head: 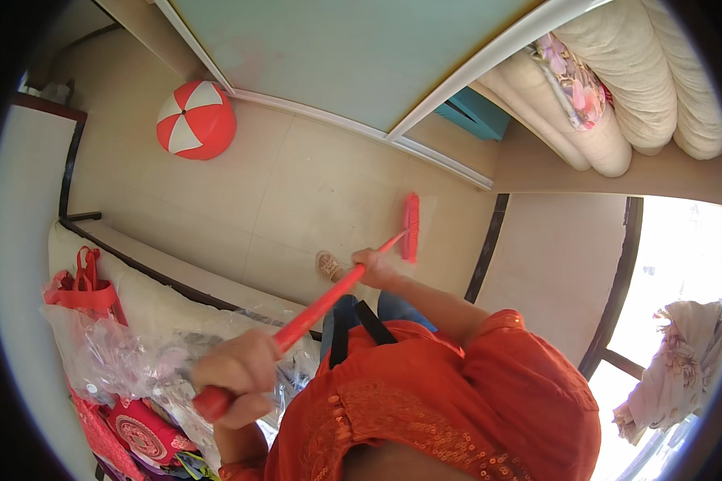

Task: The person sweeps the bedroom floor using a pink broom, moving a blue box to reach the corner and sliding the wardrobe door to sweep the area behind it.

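Observation:
A broom with a red handle (pixel 316 312) slants from the lower left up to the right. My left hand (pixel 237 373) is wrapped around the handle near its top end. Farther down the same handle, my right hand (pixel 373 267) grips it closer to the head. The pinkish-red broom head (pixel 411 228) is on the tiled floor (pixel 216 198), in front of me to the right. My sandalled foot (pixel 328 265) shows just left of my right hand; my other foot is hidden.
A red and white ball (pixel 197 120) sits by the sliding door (pixel 349 54) of a cabinet. Rolled bedding (pixel 626 72) fills a shelf at upper right. Left of me, a bed or bench (pixel 156 279) holds a red bag (pixel 93 294), clear plastic and folded clothes. Cloth hangs by the bright window.

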The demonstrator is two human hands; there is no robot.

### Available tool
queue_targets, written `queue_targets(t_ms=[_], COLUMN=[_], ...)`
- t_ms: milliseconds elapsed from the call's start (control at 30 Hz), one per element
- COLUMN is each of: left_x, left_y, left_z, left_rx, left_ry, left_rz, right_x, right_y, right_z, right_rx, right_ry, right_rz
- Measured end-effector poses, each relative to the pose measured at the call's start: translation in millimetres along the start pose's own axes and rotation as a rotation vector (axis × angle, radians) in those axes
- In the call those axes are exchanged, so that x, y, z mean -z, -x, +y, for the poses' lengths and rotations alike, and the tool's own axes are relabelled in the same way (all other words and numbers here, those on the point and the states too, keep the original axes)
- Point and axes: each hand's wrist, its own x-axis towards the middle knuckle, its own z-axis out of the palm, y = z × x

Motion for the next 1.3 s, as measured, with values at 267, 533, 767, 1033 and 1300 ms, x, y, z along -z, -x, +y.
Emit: queue_targets(t_ms=[267, 533, 767, 1033, 1300], left_x=[23.9, 11.1, 29.8, 42.8, 27.0], left_y=[-16.3, 10.5, -13.0, -37.1, -27.6], left_z=[115.0, 104.4, 30.8, 121.3, 114.3], left_rx=[-0.135, -0.296, -0.093, -0.428, -0.653], left_ry=[-0.318, -0.305, -0.211, -0.587, -0.599], left_rz=[-0.287, 0.227, 0.770, 0.541, 0.768], right_x=[-66.8, 15.3, -11.0, -32.6, -12.1], right_y=[-100.0, -98.3, -171.1, -222.8, -258.8], right_z=[-149.6, -146.2, -46.1, -177.9, -226.0], right_rx=[0.323, 0.433, 0.282, 0.464, 0.704], right_ry=[-0.329, -0.135, 0.105, -0.225, -0.297], right_rz=[0.367, 0.150, -0.035, -0.102, -0.095])
